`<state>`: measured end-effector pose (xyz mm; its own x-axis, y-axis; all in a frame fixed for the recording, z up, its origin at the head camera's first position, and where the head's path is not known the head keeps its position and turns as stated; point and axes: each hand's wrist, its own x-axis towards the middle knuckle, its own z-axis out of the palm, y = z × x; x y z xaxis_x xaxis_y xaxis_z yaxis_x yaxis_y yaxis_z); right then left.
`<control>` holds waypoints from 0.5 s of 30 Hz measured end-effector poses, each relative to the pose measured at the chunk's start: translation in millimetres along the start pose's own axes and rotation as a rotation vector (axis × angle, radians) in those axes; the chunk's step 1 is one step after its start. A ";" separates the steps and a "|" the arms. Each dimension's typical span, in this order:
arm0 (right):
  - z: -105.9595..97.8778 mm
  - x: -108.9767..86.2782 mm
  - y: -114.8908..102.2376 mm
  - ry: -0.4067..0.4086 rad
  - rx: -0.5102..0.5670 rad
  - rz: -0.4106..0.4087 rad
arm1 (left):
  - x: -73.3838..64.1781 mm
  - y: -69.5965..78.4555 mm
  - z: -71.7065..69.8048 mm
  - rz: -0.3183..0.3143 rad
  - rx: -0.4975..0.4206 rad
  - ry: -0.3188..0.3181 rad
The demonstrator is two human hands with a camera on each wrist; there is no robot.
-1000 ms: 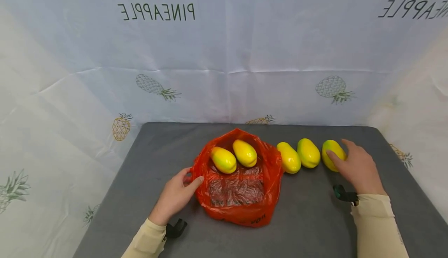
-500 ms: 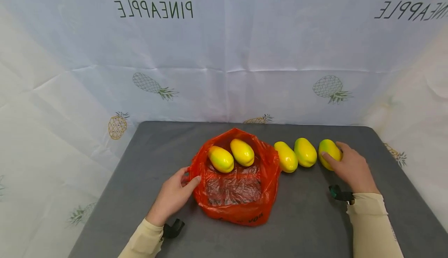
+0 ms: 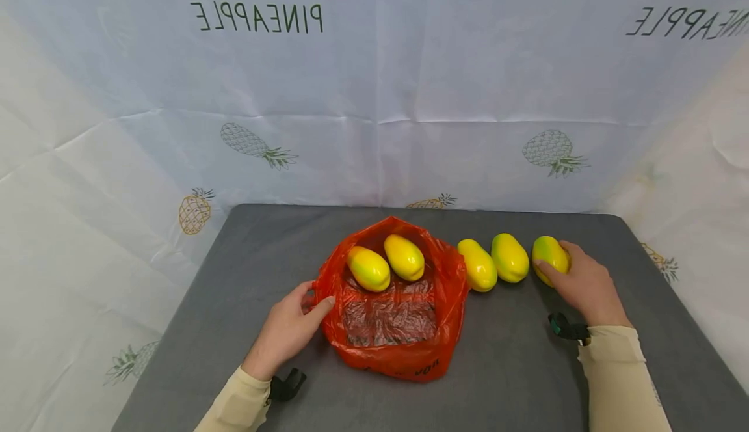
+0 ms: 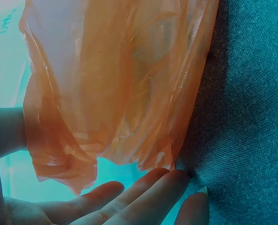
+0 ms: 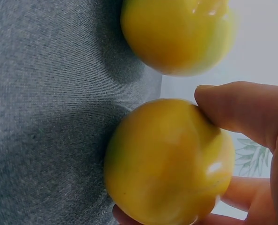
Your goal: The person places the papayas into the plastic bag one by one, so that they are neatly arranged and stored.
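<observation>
Head view shows a gray table (image 3: 515, 373) with round back corners, right up by a pale cloth wall (image 3: 462, 74). A red bag (image 3: 404, 364) sits on it with its mouth spread wide. Inside, the left bag fruit (image 3: 368, 269) and the right bag fruit (image 3: 404, 257) lie toward the back, and the bag's wrinkly inside shows in front of them.

The left hand (image 3: 283, 331) is at the bag's left edge. Its thumb reaches over the edge and its fingers are on the outside, a bit apart from the thumb. I can't tell if it pinches the bag.

Three more yellow fruits make a row on the right. The first row fruit (image 3: 481, 269) is up against the bag's side. The middle row fruit (image 3: 510, 258) is just beside it. Then comes a thin gap, and the end row fruit (image 3: 549, 259). The right hand (image 3: 588, 289) holds that one, thumb on one side and fingers curled on the other, as wide apart as the fruit is fat.

Behind the row, a narrow strip of table runs to the back edge. There is much more room in front, between the bag and the right sleeve (image 3: 620, 377).
</observation>
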<state>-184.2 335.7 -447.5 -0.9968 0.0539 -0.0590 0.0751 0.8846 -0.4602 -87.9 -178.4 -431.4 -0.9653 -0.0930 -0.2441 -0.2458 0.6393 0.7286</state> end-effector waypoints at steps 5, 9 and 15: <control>0.4 -0.1 -1.1 -0.003 -0.003 0.000 | 2.5 -1.5 -1.8 0.005 -0.001 -0.014; -1.0 0.1 -0.9 0.000 -0.012 -0.001 | 4.5 -2.4 -2.3 0.021 0.010 -0.013; -5.0 -1.8 0.5 -0.009 -0.017 0.008 | 7.2 -1.7 -4.0 0.052 0.030 -0.009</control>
<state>-182.5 338.4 -443.1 -0.9959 0.0571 -0.0703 0.0825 0.8921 -0.4443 -94.8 -183.2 -431.9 -0.9758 -0.0521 -0.2124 -0.1924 0.6661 0.7207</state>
